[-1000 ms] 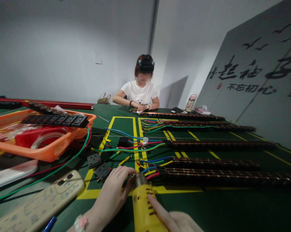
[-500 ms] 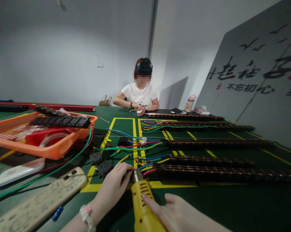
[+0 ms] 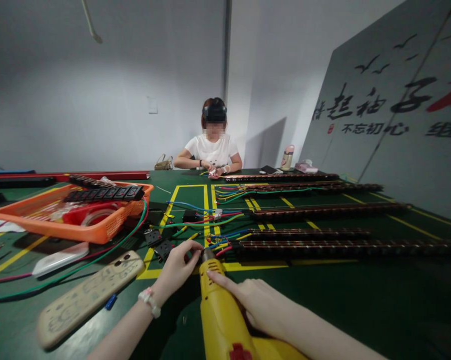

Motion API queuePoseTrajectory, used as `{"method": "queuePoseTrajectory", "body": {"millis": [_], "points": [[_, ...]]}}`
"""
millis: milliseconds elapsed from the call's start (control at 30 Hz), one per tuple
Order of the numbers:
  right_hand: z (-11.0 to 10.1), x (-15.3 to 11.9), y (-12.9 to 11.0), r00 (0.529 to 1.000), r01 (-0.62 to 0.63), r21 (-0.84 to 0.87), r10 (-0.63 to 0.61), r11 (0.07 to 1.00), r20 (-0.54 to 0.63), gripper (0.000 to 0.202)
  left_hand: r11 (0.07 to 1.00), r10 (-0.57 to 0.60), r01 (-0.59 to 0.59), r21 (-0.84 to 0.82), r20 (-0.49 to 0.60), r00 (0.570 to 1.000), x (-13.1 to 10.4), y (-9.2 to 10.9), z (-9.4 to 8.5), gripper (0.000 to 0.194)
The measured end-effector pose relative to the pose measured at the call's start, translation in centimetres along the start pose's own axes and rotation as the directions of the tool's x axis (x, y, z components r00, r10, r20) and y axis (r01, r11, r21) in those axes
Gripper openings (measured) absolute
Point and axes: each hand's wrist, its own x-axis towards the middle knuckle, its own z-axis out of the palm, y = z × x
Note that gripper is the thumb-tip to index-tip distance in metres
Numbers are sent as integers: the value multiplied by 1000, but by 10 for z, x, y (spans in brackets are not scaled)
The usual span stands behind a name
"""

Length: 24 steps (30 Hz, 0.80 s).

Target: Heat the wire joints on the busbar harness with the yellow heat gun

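My right hand (image 3: 257, 302) is wrapped on a yellow heat gun (image 3: 220, 315), its index finger stretched along the vented barrel. The metal nozzle points away from me and reaches my left fingertips. My left hand (image 3: 178, 267) is closed in a pinch at the end of the coloured wires (image 3: 221, 246), seemingly on one wire; the nozzle and fingers partly hide that spot. These blue, yellow and red wires run from the end of a long dark strip (image 3: 323, 248) lying on the table. Small black sockets (image 3: 160, 245) lie just left of my left hand.
An orange basket (image 3: 98, 232) with black socket modules and red material stands at the left. Nearer lie a white flat case (image 3: 60, 259), a beige patterned case (image 3: 92, 300) and a blue cap (image 3: 111, 302). More wired strips (image 3: 323, 212) lie farther back. A co-worker (image 3: 213, 150) sits opposite, handling wires.
My view has shifted, so table things appear slightly moved. The right hand and heat gun show more fully, with the nozzle still at my left fingertips. Both hands keep their holds.
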Motion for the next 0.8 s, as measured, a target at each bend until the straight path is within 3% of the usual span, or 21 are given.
{"method": "queuePoseTrajectory", "body": {"millis": [67,167,333,533,800], "points": [[-1,0,-7,999,-53,7,52,999,1,89,990,-92,94,-104,27,995,2,-2,0,30],[-2,0,-12,999,-36,-7,36,999,-15,90,950,-202,205,-237,36,979,7,-7,4,34],[-3,1,-10,1000,18,-70,-19,997,-9,92,852,-368,322,-412,-35,929,15,-11,20,39],[1,2,-9,995,-33,-76,25,997,-96,91,861,-359,280,-425,-117,926,16,-5,25,38],[-4,1,-10,996,-60,-44,57,997,-72,91,880,-321,233,-413,-155,934,14,-6,24,40]]}}
